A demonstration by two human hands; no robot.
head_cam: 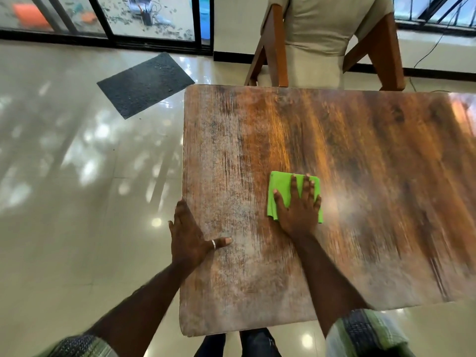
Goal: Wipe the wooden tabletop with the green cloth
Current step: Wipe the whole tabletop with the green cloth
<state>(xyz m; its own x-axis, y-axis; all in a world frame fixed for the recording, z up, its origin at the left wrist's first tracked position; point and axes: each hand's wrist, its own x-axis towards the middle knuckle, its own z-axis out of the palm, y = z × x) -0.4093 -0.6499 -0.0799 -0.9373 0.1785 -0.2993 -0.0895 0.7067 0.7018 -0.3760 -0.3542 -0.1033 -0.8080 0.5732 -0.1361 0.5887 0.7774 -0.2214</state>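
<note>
From where I stand, the right hand (pixel 300 215) lies flat on the green cloth (pixel 280 186). Its fingers (pixel 294 185) are straight and spread, pressing the cloth onto the wooden bench (pixel 373 163) without gripping it. The folded cloth shows between those fingers and juts out past the thumb. The left hand (pixel 189 235) rests open on the bench edge, well left of the cloth, with a ring (pixel 213 244) on its thumb. Beyond the fingertips, across the bench, stands a covered chair (pixel 319 42). A dark mat (pixel 145 85) lies on the floor (pixel 77 176).
</note>
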